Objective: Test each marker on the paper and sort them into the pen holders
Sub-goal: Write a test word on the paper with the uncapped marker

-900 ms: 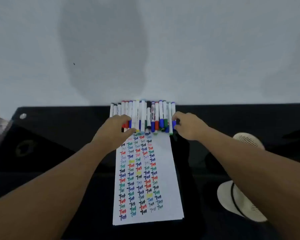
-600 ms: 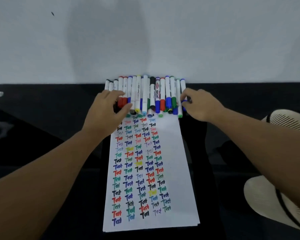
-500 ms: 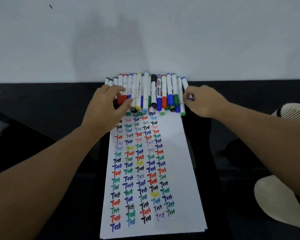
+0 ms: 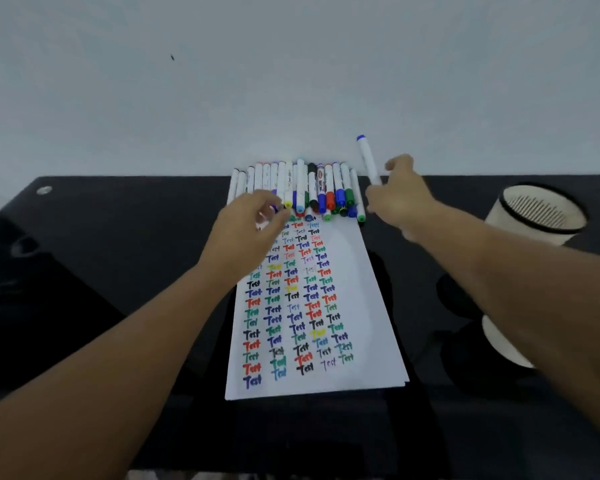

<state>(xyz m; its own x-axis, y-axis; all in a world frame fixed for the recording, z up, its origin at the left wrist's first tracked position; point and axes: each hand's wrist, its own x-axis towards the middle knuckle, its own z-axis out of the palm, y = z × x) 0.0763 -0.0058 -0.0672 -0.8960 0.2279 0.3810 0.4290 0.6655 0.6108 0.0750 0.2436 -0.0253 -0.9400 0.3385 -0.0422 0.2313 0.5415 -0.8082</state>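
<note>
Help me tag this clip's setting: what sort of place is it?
Probably a desk or work table indoors: a dark tabletop pushed against a plain pale wall, holding a row of markers, test paper and a white pen holder.

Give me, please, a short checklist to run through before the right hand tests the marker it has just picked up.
1. Marker held: right hand grips a blue-ended marker, lifted clear of the marker row: ok.
2. Cap off: cannot tell; that end is hidden in the hand.
3. Free space on the test paper: blank strip along its right edge: ok.
4. Left hand clear of the paper: not ok, it overlaps the top.
5. Pen holder visible at right: ok.
</note>
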